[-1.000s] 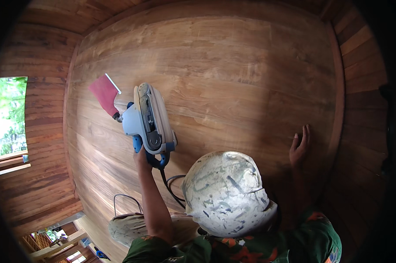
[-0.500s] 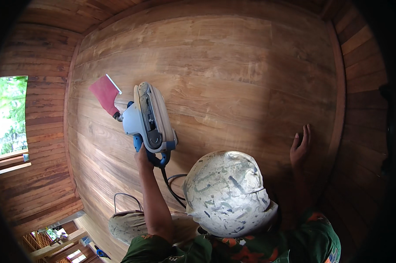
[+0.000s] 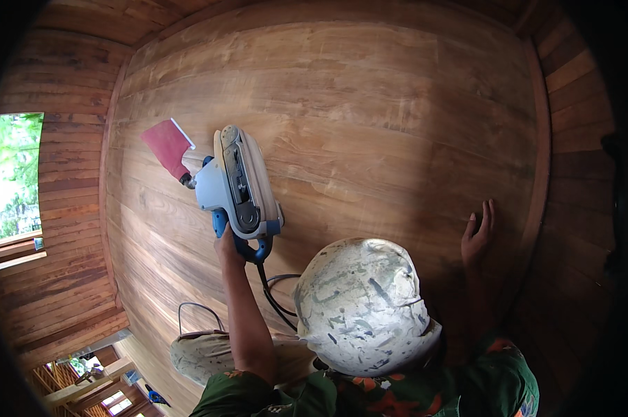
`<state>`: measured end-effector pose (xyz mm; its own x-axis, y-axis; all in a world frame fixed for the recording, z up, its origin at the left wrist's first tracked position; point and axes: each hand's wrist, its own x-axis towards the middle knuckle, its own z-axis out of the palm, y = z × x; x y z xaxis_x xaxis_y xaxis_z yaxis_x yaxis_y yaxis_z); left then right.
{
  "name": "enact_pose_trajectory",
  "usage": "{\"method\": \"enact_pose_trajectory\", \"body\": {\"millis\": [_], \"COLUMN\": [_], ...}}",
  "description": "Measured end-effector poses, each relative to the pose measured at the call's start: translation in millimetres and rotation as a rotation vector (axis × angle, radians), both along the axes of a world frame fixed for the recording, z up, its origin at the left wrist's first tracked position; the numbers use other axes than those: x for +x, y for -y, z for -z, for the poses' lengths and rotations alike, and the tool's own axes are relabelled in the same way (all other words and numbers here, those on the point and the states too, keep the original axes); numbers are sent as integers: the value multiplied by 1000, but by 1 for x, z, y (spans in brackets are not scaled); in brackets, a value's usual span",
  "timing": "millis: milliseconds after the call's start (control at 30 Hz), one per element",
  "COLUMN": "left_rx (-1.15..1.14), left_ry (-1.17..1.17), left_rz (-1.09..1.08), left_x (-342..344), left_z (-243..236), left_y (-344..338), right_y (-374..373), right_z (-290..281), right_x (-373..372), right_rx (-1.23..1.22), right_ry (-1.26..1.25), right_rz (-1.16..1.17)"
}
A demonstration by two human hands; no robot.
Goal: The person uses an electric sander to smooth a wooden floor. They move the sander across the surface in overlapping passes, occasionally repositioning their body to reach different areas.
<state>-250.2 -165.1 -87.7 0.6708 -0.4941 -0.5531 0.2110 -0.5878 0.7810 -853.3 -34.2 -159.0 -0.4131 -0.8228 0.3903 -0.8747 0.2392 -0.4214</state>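
Note:
My left hand (image 3: 225,241) grips the blue rear handle of a grey-and-blue belt sander (image 3: 237,184), whose side panel faces up. A red dust bag (image 3: 166,147) with a white end strip sticks out to its left. A black power cord (image 3: 275,297) runs down behind a rounded, paint-spotted off-white fabric shape (image 3: 361,302) in the lower middle. My right hand (image 3: 478,233) lies with fingers extended on the wooden floor (image 3: 355,125), near the right-hand trim, and holds nothing that I can see.
Plank walls (image 3: 63,167) rise around the floor. A bright window opening (image 3: 11,174) is at left. At lower left are a paint-stained trouser leg (image 3: 201,354), a timber beam (image 3: 84,388) and a small blue tool (image 3: 155,395). The right side is in shadow.
The view has shifted slightly. The sander's top end and the window sit a little higher in the picture, while both hands keep the same posture.

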Motion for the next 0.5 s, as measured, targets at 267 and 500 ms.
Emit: {"method": "enact_pose_trajectory", "body": {"millis": [267, 500], "left_rx": [24, 9], "left_ry": [38, 29], "left_rz": [16, 14], "left_x": [-2, -3], "left_z": [-2, -3], "left_y": [-1, -1], "right_y": [-1, -1], "right_z": [1, 1], "right_x": [-1, 0], "right_rx": [1, 1], "right_ry": [14, 26], "right_rz": [6, 10]}}
